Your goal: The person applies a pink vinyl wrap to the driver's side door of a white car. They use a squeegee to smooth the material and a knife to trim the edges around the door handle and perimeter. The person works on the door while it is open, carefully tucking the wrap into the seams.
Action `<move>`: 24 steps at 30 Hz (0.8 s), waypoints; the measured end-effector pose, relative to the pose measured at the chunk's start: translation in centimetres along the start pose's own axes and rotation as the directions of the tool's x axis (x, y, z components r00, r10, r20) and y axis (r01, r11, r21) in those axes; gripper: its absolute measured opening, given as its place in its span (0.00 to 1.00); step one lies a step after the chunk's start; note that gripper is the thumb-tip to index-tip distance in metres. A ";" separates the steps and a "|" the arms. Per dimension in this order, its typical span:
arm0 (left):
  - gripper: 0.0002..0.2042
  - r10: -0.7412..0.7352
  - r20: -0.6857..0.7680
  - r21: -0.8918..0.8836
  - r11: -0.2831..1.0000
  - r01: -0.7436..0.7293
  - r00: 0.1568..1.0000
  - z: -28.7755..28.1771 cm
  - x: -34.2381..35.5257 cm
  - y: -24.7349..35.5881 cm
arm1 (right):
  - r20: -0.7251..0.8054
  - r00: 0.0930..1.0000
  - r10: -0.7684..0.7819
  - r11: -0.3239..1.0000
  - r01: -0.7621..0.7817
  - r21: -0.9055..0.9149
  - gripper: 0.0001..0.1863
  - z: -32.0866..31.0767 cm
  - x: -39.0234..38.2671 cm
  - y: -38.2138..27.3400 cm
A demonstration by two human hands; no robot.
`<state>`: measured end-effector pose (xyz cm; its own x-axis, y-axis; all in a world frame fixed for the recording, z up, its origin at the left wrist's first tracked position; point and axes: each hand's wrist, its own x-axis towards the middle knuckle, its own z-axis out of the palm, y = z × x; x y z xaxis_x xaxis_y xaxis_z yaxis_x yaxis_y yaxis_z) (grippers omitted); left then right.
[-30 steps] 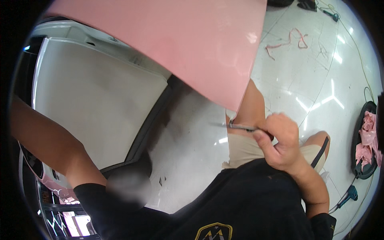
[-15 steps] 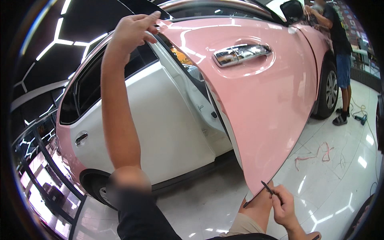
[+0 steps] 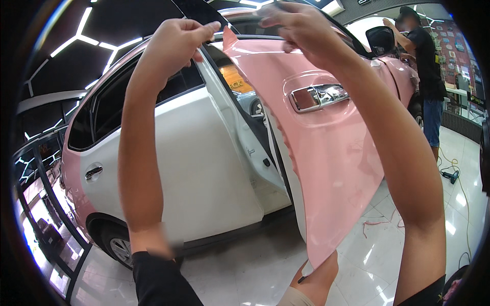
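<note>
In front of me an open car front door is covered in glossy pink film (image 3: 337, 158), its rear edge wavy and uneven. A pointed flap (image 3: 230, 39) of the film stands up at the door's upper rear corner. My left hand (image 3: 171, 51) is raised beside that flap, thumb and fingers pinched together; anything between them is too small to make out. Over the door's top edge reaches my right hand (image 3: 303, 30), its fingers smeared by motion. Below it, the chrome door handle (image 3: 320, 98) is partly covered by my right forearm.
The white rear door (image 3: 204, 163) is closed at the left, above a rear wheel (image 3: 118, 247). Another person (image 3: 426, 61) stands by the side mirror (image 3: 380, 41). A power drill (image 3: 450, 176), a cord and pink film scraps (image 3: 375, 223) lie on the tiled floor.
My right hand has risen from the door's lower corner, where it held a slim dark tool, to the top edge. My left hand has come away from the film's upper corner.
</note>
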<state>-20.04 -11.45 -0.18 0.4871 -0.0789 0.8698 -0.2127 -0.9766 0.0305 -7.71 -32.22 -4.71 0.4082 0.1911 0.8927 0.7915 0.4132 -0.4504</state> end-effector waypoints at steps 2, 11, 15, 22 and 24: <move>0.24 0.042 0.035 -0.007 0.999 -0.042 0.999 -0.4 -0.9 0.4 | 0.187 0.976 -0.112 0.992 0.122 -0.040 0.14 1.0 1.7 0.1; 0.25 0.111 0.061 0.049 0.992 -0.114 0.992 2.0 0.2 -1.1 | 0.460 0.886 -0.062 0.965 0.171 -0.200 0.13 2.0 5.1 2.4; 0.24 0.079 0.131 -0.037 0.996 -0.075 0.988 2.4 0.4 -1.3 | 0.397 0.902 -0.169 0.948 0.259 -0.183 0.10 1.9 5.7 3.9; 0.21 0.111 0.131 -0.381 0.923 -0.053 0.985 2.8 0.4 -3.2 | 0.303 0.949 -0.083 0.889 0.207 -0.408 0.11 2.7 3.9 2.0; 0.20 0.138 0.099 -0.480 0.874 -0.074 0.986 3.6 0.1 -4.2 | 0.307 0.948 -0.087 0.893 0.211 -0.398 0.11 2.7 3.9 1.9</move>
<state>-16.06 -8.12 -1.95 0.5349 -0.2319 0.8125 -0.6283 -0.7521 0.1990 -5.79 -28.26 -2.03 0.1780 0.4183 0.8907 0.9738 0.0553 -0.2206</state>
